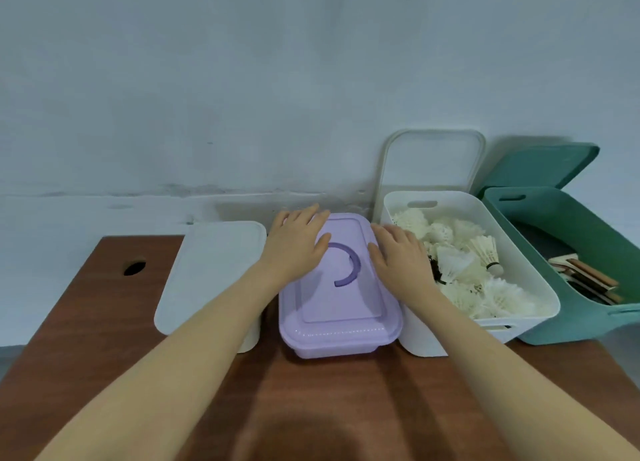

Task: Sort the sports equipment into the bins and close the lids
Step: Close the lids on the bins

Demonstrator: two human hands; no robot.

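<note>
A purple bin (337,346) stands in the middle with its purple lid (341,301) on top. My left hand (294,244) lies flat on the lid's far left part, fingers straight. My right hand (398,256) presses flat on the lid's right edge. Left of it stands a pale bin with its lid (211,273) shut. To the right, an open white bin (519,270) holds several white shuttlecocks (485,249); its white lid (431,159) leans on the wall behind. At far right an open green bin (568,318) holds wooden paddles (585,277), with its green lid (540,166) leaning behind.
The bins stand in a row along the back of a brown wooden table (311,391), close to a pale wall. A dark cable hole (134,267) is in the tabletop at the left. The table's front part is bare wood.
</note>
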